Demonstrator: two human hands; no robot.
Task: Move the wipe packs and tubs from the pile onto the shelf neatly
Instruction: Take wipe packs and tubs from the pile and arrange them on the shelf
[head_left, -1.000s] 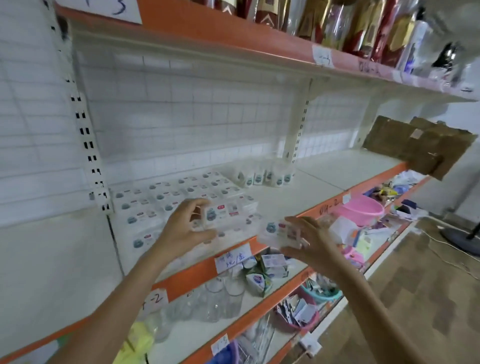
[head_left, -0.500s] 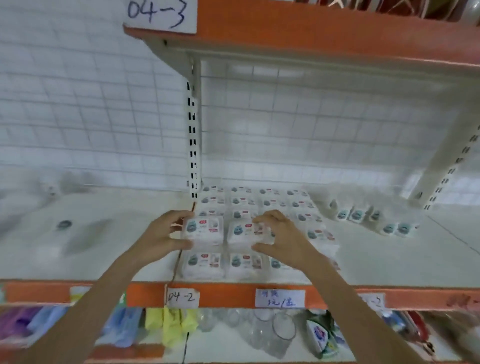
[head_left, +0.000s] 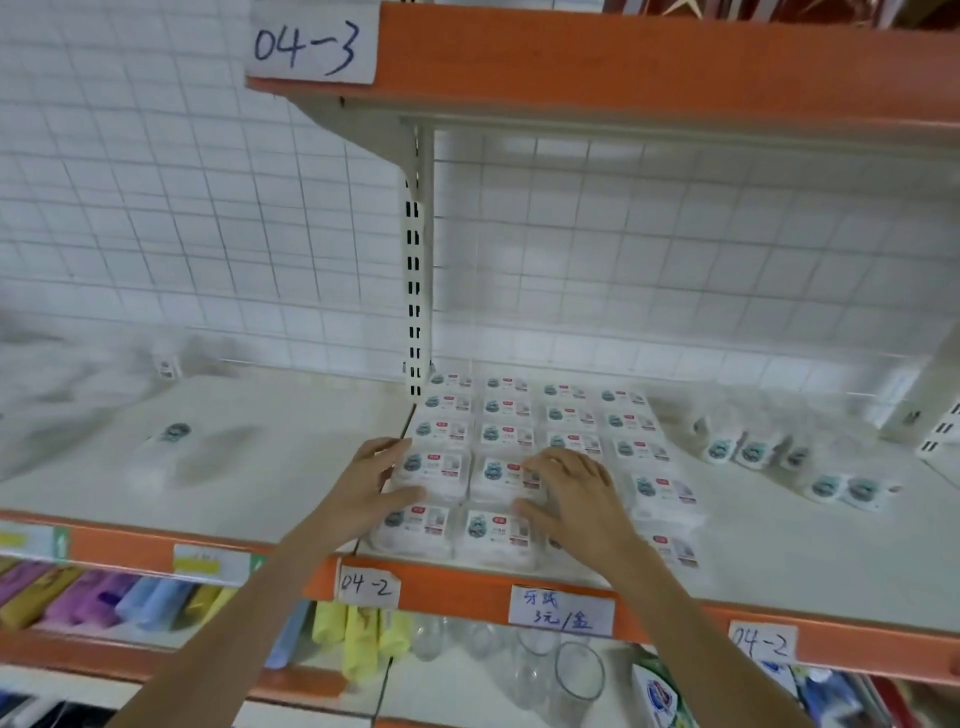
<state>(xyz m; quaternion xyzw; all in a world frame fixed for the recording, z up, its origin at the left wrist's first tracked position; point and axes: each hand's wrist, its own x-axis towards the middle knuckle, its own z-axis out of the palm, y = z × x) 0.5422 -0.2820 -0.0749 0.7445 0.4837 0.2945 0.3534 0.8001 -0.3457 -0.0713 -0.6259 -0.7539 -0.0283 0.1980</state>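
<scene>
Several white wipe packs (head_left: 566, 415) lie in neat rows on the white shelf (head_left: 291, 415) with the orange front edge. My left hand (head_left: 363, 493) grips the left side of a pack (head_left: 436, 464) in the second row from the front, thumb at its front edge. My right hand (head_left: 576, 496) lies over the neighbouring pack (head_left: 496, 474), fingers curled on its top and thumb at its front. Small white tubs (head_left: 753, 452) stand in a loose line to the right. A blurred white pile (head_left: 171, 447) lies on the shelf's left part.
An orange shelf (head_left: 623, 67) labelled 04-3 hangs overhead, carried by a slotted upright (head_left: 415, 291) against the wire-grid back. Below the shelf stand clear glasses (head_left: 576, 675), yellow packets (head_left: 358, 639) and coloured packets (head_left: 104, 597). Bare shelf surface shows at the far right.
The view swung left to face the shelf squarely. Both hands carried a pack each to the grid of packs and now rest on them there, side by side.
</scene>
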